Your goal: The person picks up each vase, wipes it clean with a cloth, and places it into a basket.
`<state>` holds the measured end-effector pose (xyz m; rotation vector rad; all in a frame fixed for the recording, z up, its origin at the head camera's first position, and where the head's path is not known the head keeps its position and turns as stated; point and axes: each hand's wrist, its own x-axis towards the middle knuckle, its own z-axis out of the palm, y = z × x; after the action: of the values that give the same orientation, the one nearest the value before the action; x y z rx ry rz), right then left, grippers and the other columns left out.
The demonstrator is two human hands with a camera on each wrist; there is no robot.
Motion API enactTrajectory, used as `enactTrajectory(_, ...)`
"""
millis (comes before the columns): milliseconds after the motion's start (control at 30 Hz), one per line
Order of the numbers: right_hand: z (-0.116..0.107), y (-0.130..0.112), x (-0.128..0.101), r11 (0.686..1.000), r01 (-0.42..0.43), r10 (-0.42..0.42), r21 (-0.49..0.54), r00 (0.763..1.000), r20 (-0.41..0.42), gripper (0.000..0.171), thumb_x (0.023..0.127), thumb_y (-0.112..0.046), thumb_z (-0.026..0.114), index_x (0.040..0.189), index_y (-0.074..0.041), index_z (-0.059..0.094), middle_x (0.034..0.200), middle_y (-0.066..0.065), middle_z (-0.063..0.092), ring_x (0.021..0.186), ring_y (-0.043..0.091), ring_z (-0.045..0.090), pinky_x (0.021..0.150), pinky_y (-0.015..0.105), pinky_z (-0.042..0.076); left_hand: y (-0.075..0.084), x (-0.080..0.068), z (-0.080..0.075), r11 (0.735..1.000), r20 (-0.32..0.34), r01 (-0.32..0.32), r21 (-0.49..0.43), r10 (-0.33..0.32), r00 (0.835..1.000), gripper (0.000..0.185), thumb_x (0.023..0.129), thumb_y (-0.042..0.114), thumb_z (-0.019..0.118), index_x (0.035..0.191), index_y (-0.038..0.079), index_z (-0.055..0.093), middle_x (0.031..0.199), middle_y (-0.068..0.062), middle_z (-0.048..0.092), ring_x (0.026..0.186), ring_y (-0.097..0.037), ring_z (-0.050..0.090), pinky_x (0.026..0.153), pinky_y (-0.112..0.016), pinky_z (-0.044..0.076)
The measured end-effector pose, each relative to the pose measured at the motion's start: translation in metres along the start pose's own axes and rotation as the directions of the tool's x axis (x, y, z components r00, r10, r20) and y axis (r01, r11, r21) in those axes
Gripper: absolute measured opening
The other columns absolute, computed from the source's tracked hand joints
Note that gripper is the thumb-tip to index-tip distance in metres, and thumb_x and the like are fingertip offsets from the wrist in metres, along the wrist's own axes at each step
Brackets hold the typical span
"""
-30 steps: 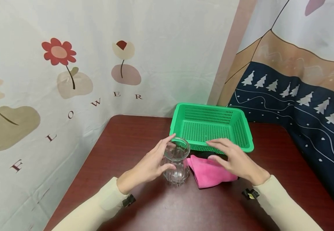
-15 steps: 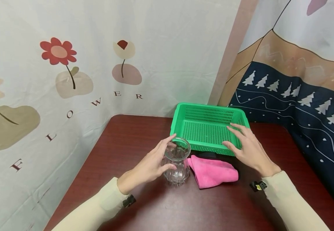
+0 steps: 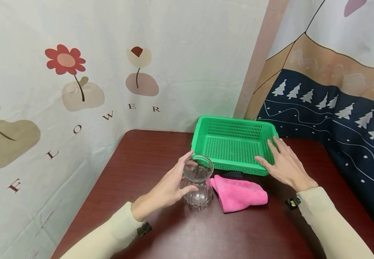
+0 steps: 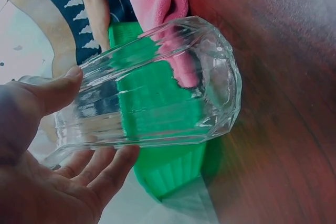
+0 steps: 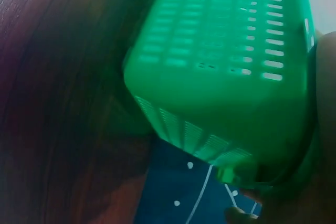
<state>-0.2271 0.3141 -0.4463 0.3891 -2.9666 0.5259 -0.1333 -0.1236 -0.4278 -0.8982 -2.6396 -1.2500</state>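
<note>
A clear glass vase [image 3: 200, 192] with a flared rim and ribbed body stands upright on the table. My left hand [image 3: 164, 185] holds its left side, thumb in front and fingers behind; the left wrist view shows thumb and fingers on opposite sides of the glass [image 4: 163, 98]. At the front right corner of the green plastic basket [image 3: 235, 166], my right hand [image 3: 287, 167] lies with its fingers spread over the rim. In the right wrist view the basket wall [image 5: 210, 98] fills the middle, and most of that hand is hidden.
A folded pink cloth [image 3: 240, 194] lies between the vase and the right forearm, in front of the basket. Something black [image 3: 233, 175] shows behind the cloth. The dark red table [image 3: 148, 154] ends at printed curtains [image 3: 180, 72] at the back.
My right hand has moved right and away from above the pink cloth to the basket's right corner. My left hand stays at the vase.
</note>
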Motion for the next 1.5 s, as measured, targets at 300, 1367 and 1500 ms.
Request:
enactTrajectory(300, 0.003, 0.004, 0.001, 0.999, -0.041, 0.041, 0.004, 0.997, 0.063, 0.111, 0.113, -0.079, 0.051, 0.185, -0.002, 0.017, 0.195, 0.029, -0.004, 0.181, 0.058, 0.001, 0.141, 0.082, 0.017, -0.008, -0.003, 0.007, 0.993, -0.020, 0.080, -0.088, -0.082, 0.996, 0.122, 0.093, 0.014, 0.100, 0.184, 0.016, 0.019, 0.158, -0.016, 0.070, 0.144, -0.034, 0.072, 0.117, -0.062, 0.063)
enactTrajectory(1367, 0.003, 0.002, 0.002, 0.994, -0.110, 0.109, 0.011, 0.988, 0.110, 0.121, 0.111, -0.085, 0.046, 0.185, 0.001, 0.002, 0.194, 0.026, -0.019, 0.180, 0.059, -0.002, 0.138, 0.085, 0.019, -0.002, 0.012, -0.004, 0.997, -0.145, 0.075, 0.011, -0.072, 0.987, 0.100, 0.072, 0.036, 0.115, 0.158, 0.024, 0.067, 0.138, 0.005, 0.084, 0.130, -0.016, 0.079, 0.112, -0.049, 0.066)
enactTrajectory(1500, 0.004, 0.002, 0.001, 0.994, -0.110, 0.109, 0.009, 0.988, 0.107, 0.122, 0.111, -0.085, 0.046, 0.185, 0.001, 0.002, 0.194, 0.026, -0.018, 0.180, 0.060, 0.000, 0.137, 0.086, 0.021, 0.011, 0.023, -0.018, 0.998, -0.168, 0.067, 0.012, -0.064, 0.984, 0.095, 0.070, 0.038, 0.116, 0.152, 0.026, 0.071, 0.135, 0.009, 0.084, 0.119, -0.012, 0.080, 0.104, -0.043, 0.067)
